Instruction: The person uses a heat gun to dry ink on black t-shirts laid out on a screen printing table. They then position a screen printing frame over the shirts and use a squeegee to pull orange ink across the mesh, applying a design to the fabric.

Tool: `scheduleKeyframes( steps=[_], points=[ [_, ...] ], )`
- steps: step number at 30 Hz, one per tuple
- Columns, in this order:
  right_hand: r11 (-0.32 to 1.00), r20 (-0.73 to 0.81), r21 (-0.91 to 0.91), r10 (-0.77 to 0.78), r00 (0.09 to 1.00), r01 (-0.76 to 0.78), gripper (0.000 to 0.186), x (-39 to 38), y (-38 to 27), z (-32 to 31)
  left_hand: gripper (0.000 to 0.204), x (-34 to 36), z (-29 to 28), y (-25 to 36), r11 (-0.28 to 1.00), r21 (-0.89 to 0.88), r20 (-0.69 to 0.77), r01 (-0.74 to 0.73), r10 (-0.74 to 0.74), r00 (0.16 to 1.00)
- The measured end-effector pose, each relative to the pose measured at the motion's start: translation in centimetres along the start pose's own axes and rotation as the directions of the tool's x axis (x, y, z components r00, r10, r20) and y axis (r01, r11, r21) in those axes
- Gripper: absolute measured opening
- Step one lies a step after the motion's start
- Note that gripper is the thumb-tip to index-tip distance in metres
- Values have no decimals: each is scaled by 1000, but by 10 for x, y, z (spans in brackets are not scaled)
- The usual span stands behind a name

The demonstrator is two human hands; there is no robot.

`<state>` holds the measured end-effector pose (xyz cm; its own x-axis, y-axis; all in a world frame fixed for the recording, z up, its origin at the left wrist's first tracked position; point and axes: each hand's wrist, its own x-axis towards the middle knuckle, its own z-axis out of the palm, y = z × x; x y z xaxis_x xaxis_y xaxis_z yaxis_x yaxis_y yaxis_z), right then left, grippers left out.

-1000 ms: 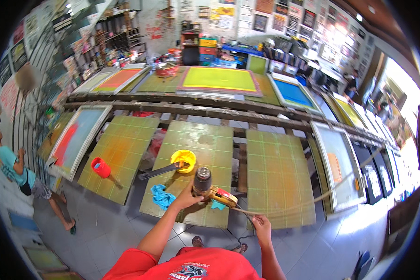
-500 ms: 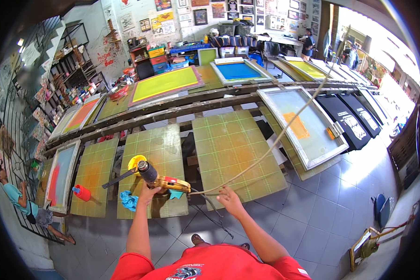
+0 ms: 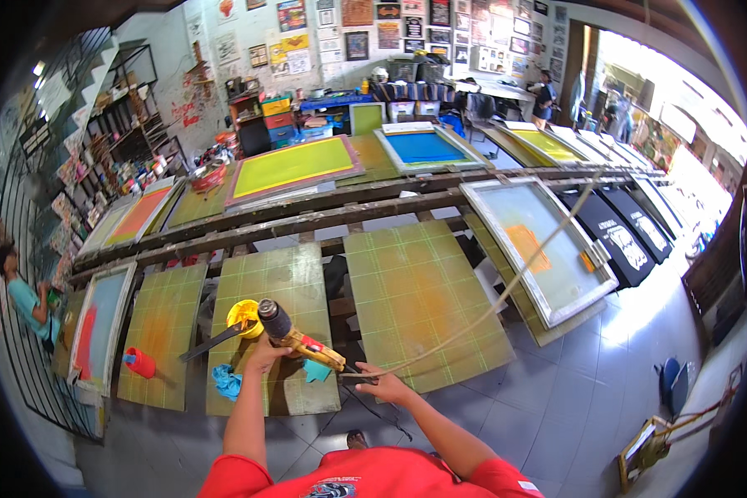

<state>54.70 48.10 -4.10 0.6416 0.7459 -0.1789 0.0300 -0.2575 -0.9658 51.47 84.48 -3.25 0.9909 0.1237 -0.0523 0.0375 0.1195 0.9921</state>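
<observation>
My left hand [image 3: 266, 355] is wrapped around a yellow heat gun [image 3: 311, 347] with a dark nozzle that points up and left. My right hand [image 3: 383, 387] is just behind the tool's rear end, fingers apart, beside the pale cord [image 3: 452, 336] that arcs up to the right. Whether it touches the cord is hard to tell. Under the tool is a greenish board [image 3: 270, 274] with a grid of lines. On that board are a yellow tub [image 3: 243, 314] with a dark flat stick [image 3: 209, 342] across it, a crumpled blue cloth [image 3: 226, 381] and a teal piece [image 3: 316, 371].
To the right is another gridded board [image 3: 423, 290], then a white-framed printing screen [image 3: 548, 249]. At left stand a red cup [image 3: 140, 363] and a second screen [image 3: 101, 324]. Wooden rails [image 3: 290, 212] run behind. A person in teal [image 3: 26, 303] is at far left.
My right hand has come left and down toward the heat gun's rear end. The heat gun, still in my left hand, sits slightly lower and to the right in view. The view has tilted up.
</observation>
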Motion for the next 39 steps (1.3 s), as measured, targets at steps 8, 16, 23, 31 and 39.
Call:
scheduleKeyframes(
  steps=[8,16,23,31,39],
  points=[
    [958,-34,224,-176,984,179,76,34,15,30,55,34,7,31,997,62,153,41,-50,987],
    [976,-27,215,14,1000,-8,77,24,-35,46,75,50,1,2,998,-61,118,-15,22,993],
    [935,-39,355,-9,999,22,88,29,-21,65,77,46,18,3,987,-146,-15,-74,72,997],
    [924,71,380,6,997,-32,92,22,-65,67,68,62,12,10,990,-137,83,-32,44,996],
    [904,31,425,43,999,-52,98,21,-64,72,62,72,15,24,990,-140,175,2,23,984]
  ],
)
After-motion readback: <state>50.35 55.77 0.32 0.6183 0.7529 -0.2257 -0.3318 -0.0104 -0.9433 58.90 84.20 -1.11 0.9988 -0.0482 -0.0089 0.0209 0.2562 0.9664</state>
